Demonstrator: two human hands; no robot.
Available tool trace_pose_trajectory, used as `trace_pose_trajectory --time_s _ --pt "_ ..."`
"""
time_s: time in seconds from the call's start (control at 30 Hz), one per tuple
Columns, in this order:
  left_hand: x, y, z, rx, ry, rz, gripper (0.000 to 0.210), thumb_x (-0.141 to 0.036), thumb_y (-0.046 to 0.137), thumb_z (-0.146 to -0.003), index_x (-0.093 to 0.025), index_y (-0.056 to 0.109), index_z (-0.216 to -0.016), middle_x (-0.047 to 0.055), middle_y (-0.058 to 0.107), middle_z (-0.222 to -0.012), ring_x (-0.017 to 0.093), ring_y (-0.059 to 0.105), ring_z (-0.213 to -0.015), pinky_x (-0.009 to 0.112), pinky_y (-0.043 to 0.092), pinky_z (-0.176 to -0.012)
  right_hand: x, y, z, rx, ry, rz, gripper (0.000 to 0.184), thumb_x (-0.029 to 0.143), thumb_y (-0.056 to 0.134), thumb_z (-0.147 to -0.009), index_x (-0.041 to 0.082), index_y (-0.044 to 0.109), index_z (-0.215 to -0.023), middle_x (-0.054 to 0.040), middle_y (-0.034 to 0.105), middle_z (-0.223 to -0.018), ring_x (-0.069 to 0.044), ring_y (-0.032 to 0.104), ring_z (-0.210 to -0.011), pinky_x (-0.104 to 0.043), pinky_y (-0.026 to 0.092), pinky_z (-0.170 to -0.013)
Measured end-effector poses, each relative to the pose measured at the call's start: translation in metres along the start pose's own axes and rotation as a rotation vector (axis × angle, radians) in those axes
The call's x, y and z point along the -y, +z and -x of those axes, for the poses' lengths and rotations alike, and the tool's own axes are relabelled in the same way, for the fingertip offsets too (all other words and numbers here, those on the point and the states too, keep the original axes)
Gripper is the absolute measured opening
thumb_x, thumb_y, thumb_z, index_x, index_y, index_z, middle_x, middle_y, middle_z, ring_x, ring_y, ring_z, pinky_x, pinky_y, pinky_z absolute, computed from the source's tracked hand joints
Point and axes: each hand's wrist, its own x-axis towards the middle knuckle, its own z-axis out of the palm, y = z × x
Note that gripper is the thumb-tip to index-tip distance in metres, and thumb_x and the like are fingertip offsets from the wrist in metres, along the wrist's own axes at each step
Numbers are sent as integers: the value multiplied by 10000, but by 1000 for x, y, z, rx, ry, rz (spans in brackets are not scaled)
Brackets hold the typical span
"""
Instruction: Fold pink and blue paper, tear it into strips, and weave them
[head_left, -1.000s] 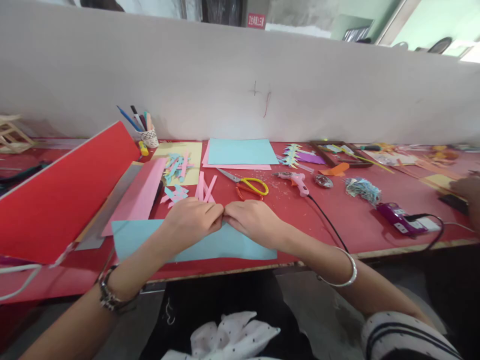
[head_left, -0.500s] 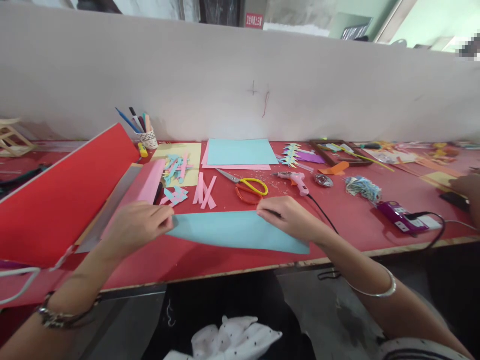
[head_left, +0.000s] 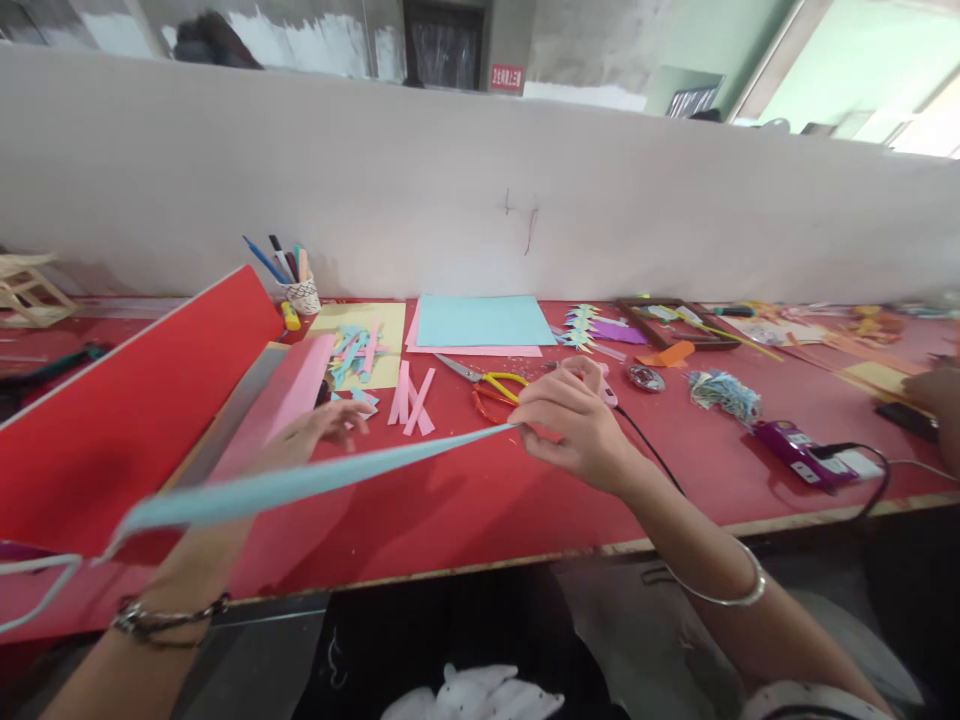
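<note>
The right hand pinches one end of the blue paper, which slants above the counter. The left hand, empty and loosely spread, is beyond it. Use a light pinch; support the free end to prevent creasing.

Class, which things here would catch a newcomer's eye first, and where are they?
Probably the blurred light blue paper, pinched at one end by the right hand and reaching toward the picture's left. Next comes the large red board slanting across the left side. Scissors with yellow and orange handles stand out near the middle, beside the right hand.
</note>
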Motion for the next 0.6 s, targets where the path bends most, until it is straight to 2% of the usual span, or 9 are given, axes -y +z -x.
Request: trace_pose_trajectory --time_s 0.03,0.1,0.17,0.23,0.33,0.4,0.5,0.6 --pt "-3 6 -4 106 -23 70 538 -647 336 -679 -223 627 -836 61 669 -850 217 598 -736 301 460 -646 -1 4 -2 -72 -23 14 134 108 492 -763 218 525 -694 37 571 -710 -89 480 -666 -318 284 -769" --pt "-8 20 -11 311 -108 274 625 -710 363 -638 -233 624 -948 73 636 -1055 257 563 -973 323 443 -799 -5 13 -5 -204 -53 35 129 116 524 -753 232 543 -700 22 555 -739 -107 448 -675 -303 298 -698" --pt "-10 33 -17 368 -198 433 579 -676 513 -577 -237 633 -935 63 618 -1104 276 493 -1093 330 410 -873 -11 25 -6 -273 -54 14 137 103 522 -750 232 551 -712 7 515 -729 -111 408 -650 -277 315 -635" --pt "-13 47 -24 322 -260 552 438 -539 639 -561 -208 653 -848 68 650 -1040 278 506 -1078 337 421 -870 -17 38 -7 -275 -52 -46 161 79 484 -760 222 553 -733 -2 473 -714 -108 389 -626 -248 338 -589" --pt "-21 63 -35 248 -265 627 332 -439 609 -654 -170 647 -845 74 677 -958 250 578 -970 348 457 -834 -25 58 -5 -191 -36 -99 216 49 415 -769 211 558 -760 -18 457 -743 -112 422 -655 -231 380 -578" --pt "-26 70 -43 177 -274 638 289 -386 616 -670 -163 640 -852 71 691 -899 234 608 -906 341 475 -808 -29 70 -4 -112 28 -139 256 36 368 -763 204 560 -790 -39 470 -800 -125 461 -724 -243 414 -623" --pt "-29 76 -52 101 -282 653 224 -313 644 -663 -168 640 -834 56 701 -852 214 621 -881 314 479 -805 -34 85 -4 -44 236 -299 318 21 311 -722 190 543 -859 -69 479 -907 -140 502 -851 -277 445 -723" --pt "-25 82 -57 74 -289 668 160 -276 645 -670 -178 648 -797 40 702 -863 205 612 -915 306 455 -847 -38 96 -4 -36 526 -467 231 116 380 -724 182 503 -909 -74 480 -955 -132 535 -804 -281 467 -701"
